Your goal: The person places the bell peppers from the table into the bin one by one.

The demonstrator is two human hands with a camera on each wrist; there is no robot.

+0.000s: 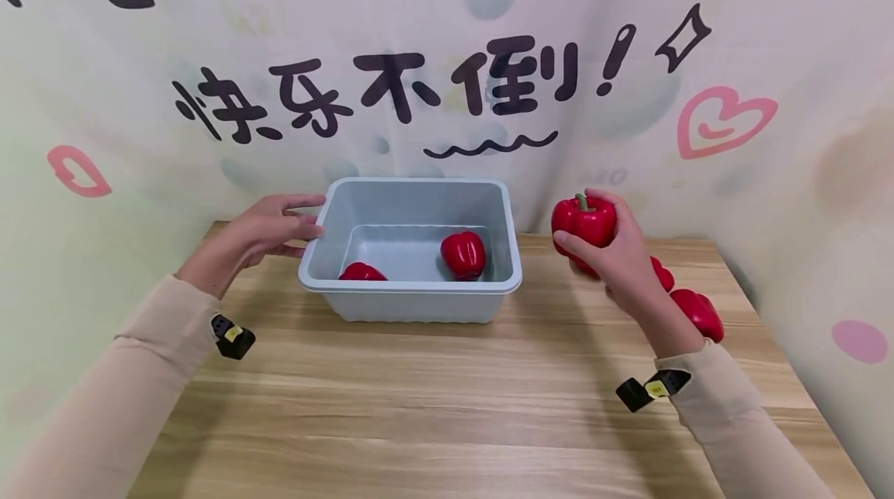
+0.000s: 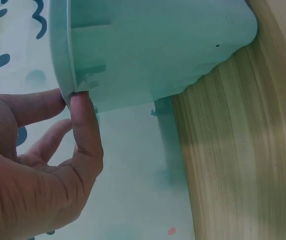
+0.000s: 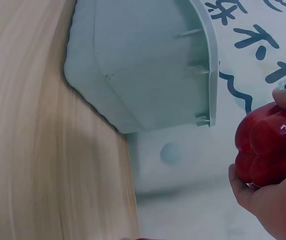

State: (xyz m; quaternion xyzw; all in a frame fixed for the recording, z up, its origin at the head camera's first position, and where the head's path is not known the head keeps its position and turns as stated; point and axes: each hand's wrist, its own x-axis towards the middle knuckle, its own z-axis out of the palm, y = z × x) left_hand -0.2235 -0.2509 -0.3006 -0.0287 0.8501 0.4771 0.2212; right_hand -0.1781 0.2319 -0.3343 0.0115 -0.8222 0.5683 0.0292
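Against the lettered backdrop, right hand (image 1: 625, 258) clamps a pepper (image 1: 585, 221); I'd carry it left over the tub (image 1: 412, 285), which the loose-fingered left hand (image 1: 254, 239) should steady.

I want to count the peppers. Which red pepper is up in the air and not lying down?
The red pepper held in the right hand, beside the tub. The others lie inside the tub or on the table.

Red peppers (image 1: 585, 221), pale grey-blue tub (image 1: 412, 297), light wood-grain table (image 1: 419, 406), beige sleeves (image 1: 105, 398).
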